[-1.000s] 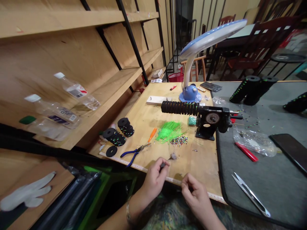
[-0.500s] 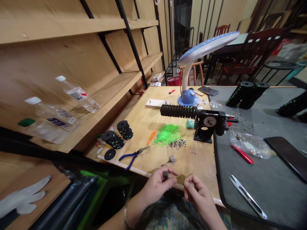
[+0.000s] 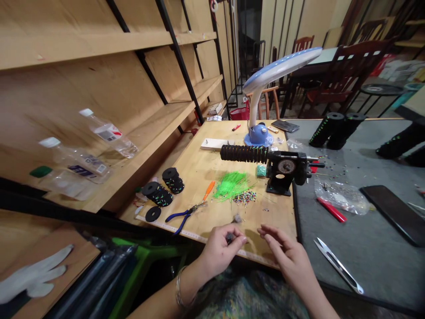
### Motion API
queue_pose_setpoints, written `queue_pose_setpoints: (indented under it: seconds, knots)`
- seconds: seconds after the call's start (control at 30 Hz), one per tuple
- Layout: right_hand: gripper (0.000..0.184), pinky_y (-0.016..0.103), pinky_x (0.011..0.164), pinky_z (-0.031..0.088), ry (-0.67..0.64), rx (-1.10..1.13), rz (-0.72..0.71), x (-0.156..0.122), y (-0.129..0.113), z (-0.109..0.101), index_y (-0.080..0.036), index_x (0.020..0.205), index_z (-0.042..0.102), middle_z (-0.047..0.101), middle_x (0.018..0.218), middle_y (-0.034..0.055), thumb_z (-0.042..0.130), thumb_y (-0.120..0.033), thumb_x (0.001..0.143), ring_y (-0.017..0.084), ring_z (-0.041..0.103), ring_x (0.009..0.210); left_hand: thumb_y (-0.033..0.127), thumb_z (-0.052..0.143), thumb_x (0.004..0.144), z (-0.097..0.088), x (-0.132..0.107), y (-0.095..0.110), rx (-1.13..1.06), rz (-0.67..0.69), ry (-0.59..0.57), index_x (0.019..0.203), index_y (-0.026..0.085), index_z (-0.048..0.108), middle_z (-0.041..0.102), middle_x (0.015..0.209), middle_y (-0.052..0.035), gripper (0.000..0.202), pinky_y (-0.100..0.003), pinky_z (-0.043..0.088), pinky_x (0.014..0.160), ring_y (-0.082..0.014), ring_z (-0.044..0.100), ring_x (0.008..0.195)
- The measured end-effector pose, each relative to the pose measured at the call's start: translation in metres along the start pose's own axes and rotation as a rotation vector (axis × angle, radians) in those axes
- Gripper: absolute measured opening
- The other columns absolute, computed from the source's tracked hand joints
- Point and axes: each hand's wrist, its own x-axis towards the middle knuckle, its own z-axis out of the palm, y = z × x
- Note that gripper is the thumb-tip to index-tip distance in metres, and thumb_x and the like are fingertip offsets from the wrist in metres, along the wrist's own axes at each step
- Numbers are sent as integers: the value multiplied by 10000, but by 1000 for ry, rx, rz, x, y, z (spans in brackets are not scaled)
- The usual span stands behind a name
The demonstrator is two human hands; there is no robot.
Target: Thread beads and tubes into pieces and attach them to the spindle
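Observation:
My left hand (image 3: 219, 250) is curled at the near edge of the wooden table (image 3: 206, 164), pinching a small dark piece (image 3: 229, 238) between thumb and fingers. My right hand (image 3: 288, 257) hovers just to its right with fingers loosely spread and nothing visible in them. A little beyond the hands lie a small grey bit (image 3: 237, 218), a heap of coloured beads (image 3: 245, 197) and a bundle of green strands (image 3: 230, 185). A black hand-crank winder (image 3: 282, 170) holds a rod of stacked black discs (image 3: 244, 153).
Blue-handled pliers (image 3: 181, 217), an orange tool (image 3: 209, 189) and black disc stacks (image 3: 162, 188) lie left. A grey mat (image 3: 365, 239) carries thread snips (image 3: 337, 265), a red tool (image 3: 330, 209), a plastic bag (image 3: 341, 194) and a phone (image 3: 395, 212). A blue desk lamp (image 3: 260, 133) stands behind; bottles (image 3: 106, 132) lie on the shelf.
My right hand has opened from a pinch and drifted right, away from the left. The left hand stays curled on the small dark piece. The view shifted slightly.

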Motion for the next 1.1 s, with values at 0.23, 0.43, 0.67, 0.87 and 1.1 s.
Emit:
queue_pose_setpoints:
  seconds: [0.23, 0.43, 0.67, 0.87, 1.1]
  knots:
    - [493, 299, 586, 541, -195, 163, 27, -4, -18, 23, -196, 1097, 624, 711, 1012, 138, 653, -561, 766, 264, 674, 892, 264, 562, 833, 0, -9, 7, 194, 171, 13, 705, 149, 649, 628, 620, -23, 193, -219, 393, 549, -129, 535, 562]
    - [322, 259, 584, 463, -250, 104, -51, -9, 5, 41, -178, 930, 630, 613, 654, -3, 575, -488, 859, 153, 566, 611, 247, 544, 844, -3, -14, 2, 182, 142, 24, 700, 151, 637, 653, 622, -32, 196, -227, 430, 576, -146, 580, 579]
    - [311, 240, 554, 370, -186, -117, -137, -11, 25, 42, -201, 691, 544, 499, 602, -35, 544, -459, 865, 139, 461, 578, 267, 558, 839, -3, -16, -12, 223, 118, 75, 701, 154, 630, 619, 615, -12, 192, -218, 396, 556, -134, 544, 567]
    - [369, 237, 523, 327, -121, -64, -110, -8, 26, 43, -200, 657, 521, 439, 568, -49, 556, -522, 834, 131, 412, 545, 261, 505, 881, -24, -4, -18, 421, 217, 171, 734, 174, 630, 617, 640, -18, 212, -240, 393, 574, -152, 555, 593]
    - [451, 227, 454, 247, 11, 194, 28, -3, 29, 43, -203, 659, 521, 361, 485, -86, 632, -633, 737, 99, 304, 444, 129, 519, 813, -51, 24, -38, 826, 222, 239, 951, 180, 640, 693, 922, -94, 191, -361, 481, 766, -253, 630, 848]
